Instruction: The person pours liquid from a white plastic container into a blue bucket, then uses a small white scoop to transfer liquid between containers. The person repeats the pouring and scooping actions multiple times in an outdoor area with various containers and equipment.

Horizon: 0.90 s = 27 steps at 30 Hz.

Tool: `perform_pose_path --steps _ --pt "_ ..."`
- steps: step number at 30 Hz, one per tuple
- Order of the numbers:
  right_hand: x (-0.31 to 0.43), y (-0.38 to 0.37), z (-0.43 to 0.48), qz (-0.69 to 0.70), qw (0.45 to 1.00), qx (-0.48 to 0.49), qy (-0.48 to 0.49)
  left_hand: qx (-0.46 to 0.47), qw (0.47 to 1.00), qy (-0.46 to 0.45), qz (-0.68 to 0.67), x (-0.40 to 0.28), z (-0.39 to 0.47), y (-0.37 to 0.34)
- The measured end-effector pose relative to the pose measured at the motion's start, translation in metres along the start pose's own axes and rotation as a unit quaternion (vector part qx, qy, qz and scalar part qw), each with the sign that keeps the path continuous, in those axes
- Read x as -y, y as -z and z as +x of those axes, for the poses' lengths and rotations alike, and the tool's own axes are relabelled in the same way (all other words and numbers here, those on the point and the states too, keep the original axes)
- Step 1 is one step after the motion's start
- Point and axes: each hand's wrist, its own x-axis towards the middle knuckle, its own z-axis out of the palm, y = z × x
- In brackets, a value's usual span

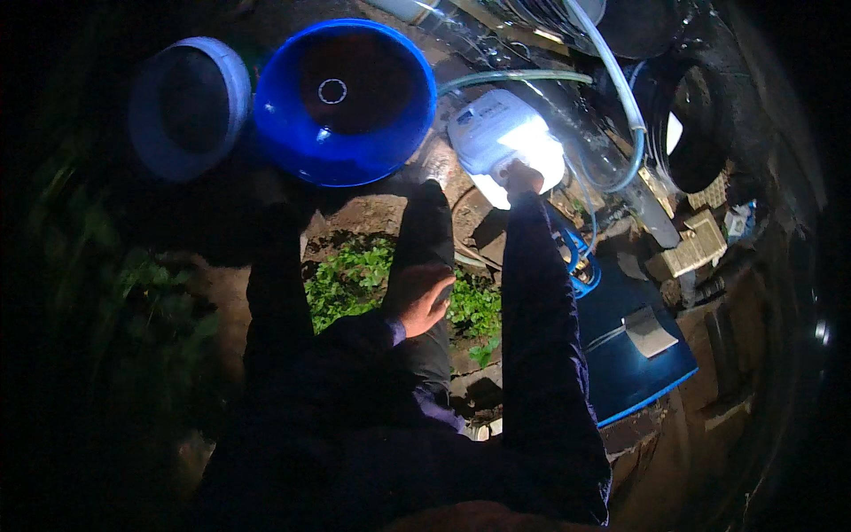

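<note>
My right hand [522, 178], at the end of a dark sleeve, grips the handle or top of a white plastic jerrycan [488, 130]; glare hides part of the grip. The jerrycan is at the upper middle, just right of a large round blue tub [282, 146] with a dark inside. My left hand [422, 302] rests on my dark-clad leg at the knee, its fingers loosely curled; I cannot tell whether anything is under them. Left of the blue tub is a paler round bucket [237, 86], partly in shadow.
Hoses [615, 73] curve across the upper right beside black round containers [695, 133]. A dark blue panel [625, 352] with a pale piece on it lies at right, near broken blocks [695, 246]. Green plants [352, 272] grow between my legs. Deep shadow covers the left.
</note>
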Motion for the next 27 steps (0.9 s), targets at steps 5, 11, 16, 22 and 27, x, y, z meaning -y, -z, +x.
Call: perform_pose_path --steps 5,11,16,22,27 --pt "0.008 -0.004 -0.060 -0.020 0.995 -0.085 0.042 -0.055 0.994 0.082 0.048 0.013 0.004 0.060" --pt "0.095 0.045 -0.246 -0.258 0.948 -0.075 0.171 -0.091 0.956 0.273 0.062 0.059 0.003 0.093" --pt "0.139 0.106 -0.361 -0.246 0.893 -0.108 0.362 -0.085 0.959 0.227 -0.145 0.042 0.025 0.104" --pt "0.195 0.132 -0.474 -0.120 0.931 -0.134 0.319 -0.095 0.873 0.207 -0.432 0.010 0.078 0.073" --pt "0.233 0.138 -0.496 -0.110 0.903 -0.190 0.371 -0.115 0.865 0.141 -0.467 -0.036 0.124 0.100"
